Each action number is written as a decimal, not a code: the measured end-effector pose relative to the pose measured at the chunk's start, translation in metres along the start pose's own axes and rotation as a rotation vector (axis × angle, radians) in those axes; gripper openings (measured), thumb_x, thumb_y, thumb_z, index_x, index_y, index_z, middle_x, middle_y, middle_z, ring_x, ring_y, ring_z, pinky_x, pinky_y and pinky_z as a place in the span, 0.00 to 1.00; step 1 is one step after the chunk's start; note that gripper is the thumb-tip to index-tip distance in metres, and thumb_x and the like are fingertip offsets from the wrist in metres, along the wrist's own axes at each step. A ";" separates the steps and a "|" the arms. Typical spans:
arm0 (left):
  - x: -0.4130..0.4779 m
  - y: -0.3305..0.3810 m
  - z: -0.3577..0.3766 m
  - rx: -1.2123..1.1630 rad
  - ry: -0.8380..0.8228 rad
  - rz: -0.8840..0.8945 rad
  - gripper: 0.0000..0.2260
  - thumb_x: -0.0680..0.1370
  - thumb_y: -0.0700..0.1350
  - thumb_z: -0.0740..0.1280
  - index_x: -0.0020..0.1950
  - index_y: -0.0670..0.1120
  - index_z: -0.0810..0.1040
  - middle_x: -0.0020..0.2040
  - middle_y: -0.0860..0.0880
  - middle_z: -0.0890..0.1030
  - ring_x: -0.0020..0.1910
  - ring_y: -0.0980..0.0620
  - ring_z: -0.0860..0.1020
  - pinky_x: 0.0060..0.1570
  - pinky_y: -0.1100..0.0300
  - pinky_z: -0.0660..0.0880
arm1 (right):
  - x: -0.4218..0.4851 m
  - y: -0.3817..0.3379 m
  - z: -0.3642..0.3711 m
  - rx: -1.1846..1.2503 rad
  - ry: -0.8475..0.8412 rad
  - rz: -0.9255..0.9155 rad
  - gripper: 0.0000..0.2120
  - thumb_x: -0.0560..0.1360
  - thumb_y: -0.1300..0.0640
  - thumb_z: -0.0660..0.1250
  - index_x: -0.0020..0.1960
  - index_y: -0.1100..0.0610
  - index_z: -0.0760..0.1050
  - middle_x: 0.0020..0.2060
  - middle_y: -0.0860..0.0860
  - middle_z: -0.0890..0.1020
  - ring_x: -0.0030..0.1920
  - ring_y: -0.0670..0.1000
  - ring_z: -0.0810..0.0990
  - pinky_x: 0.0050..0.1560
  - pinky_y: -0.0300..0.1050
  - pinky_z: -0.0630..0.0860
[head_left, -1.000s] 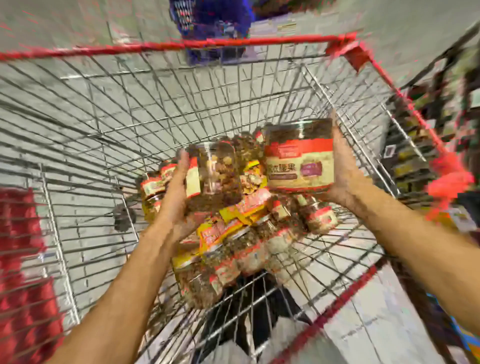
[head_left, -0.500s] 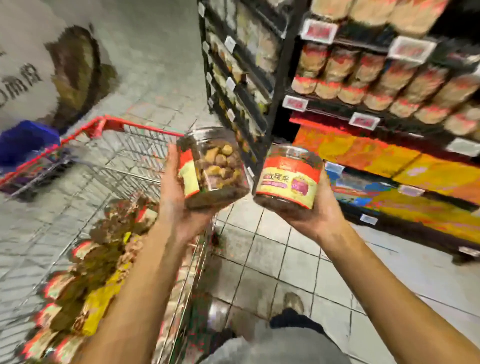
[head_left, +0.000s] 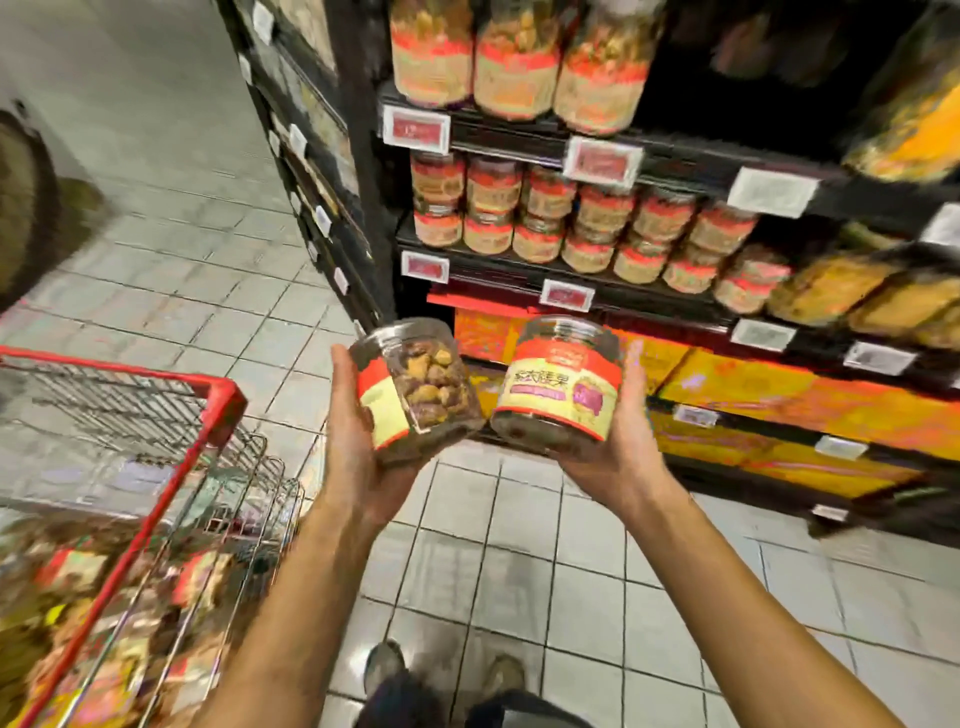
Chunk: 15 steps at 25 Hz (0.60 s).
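The left hand (head_left: 358, 452) holds a clear nut jar (head_left: 423, 389), fingers curled round it. The right hand (head_left: 621, 452) grips a labelled jar (head_left: 558, 392). The jars touch above the floor. Both tilt, so one might slip. A red cart (head_left: 130, 370) stands to the left. Ahead, rows of stocked jars (head_left: 597, 223) crowd the shelf's (head_left: 493, 274) front edge.

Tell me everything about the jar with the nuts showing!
The jar is round and looks like clear plastic, lid on. Brown and yellow nuts fill it. A red and cream label covers part of its side. It tilts, held over the tiled floor. The left hand cups it from below, thumb up its side.
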<state>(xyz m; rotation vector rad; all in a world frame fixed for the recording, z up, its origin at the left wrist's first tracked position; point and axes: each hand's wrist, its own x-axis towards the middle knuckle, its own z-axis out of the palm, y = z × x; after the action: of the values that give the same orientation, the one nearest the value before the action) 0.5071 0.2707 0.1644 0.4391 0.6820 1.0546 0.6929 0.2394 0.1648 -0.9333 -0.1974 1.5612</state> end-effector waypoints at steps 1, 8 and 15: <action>0.012 -0.001 0.000 0.047 0.023 0.009 0.30 0.74 0.68 0.51 0.49 0.50 0.85 0.48 0.47 0.85 0.47 0.48 0.83 0.44 0.49 0.81 | 0.015 -0.004 0.000 -0.026 0.012 0.008 0.36 0.71 0.30 0.51 0.46 0.57 0.84 0.43 0.57 0.86 0.43 0.55 0.85 0.43 0.52 0.82; 0.132 0.014 -0.018 0.335 0.259 0.142 0.22 0.73 0.64 0.58 0.48 0.49 0.80 0.37 0.53 0.84 0.36 0.56 0.82 0.37 0.61 0.79 | 0.123 -0.014 0.012 0.073 0.122 -0.022 0.32 0.74 0.32 0.50 0.53 0.56 0.80 0.42 0.56 0.85 0.42 0.55 0.85 0.45 0.50 0.82; 0.266 0.016 -0.038 0.567 0.386 0.465 0.23 0.70 0.64 0.64 0.52 0.47 0.73 0.47 0.48 0.82 0.45 0.51 0.81 0.45 0.54 0.78 | 0.244 -0.015 0.023 0.092 0.196 -0.111 0.30 0.76 0.34 0.47 0.53 0.53 0.78 0.38 0.51 0.85 0.40 0.51 0.85 0.45 0.47 0.81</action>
<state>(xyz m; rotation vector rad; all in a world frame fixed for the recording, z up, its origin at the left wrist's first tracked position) 0.5555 0.5175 0.0681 0.9282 1.2749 1.3987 0.7066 0.4696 0.0808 -0.9795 -0.0376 1.3568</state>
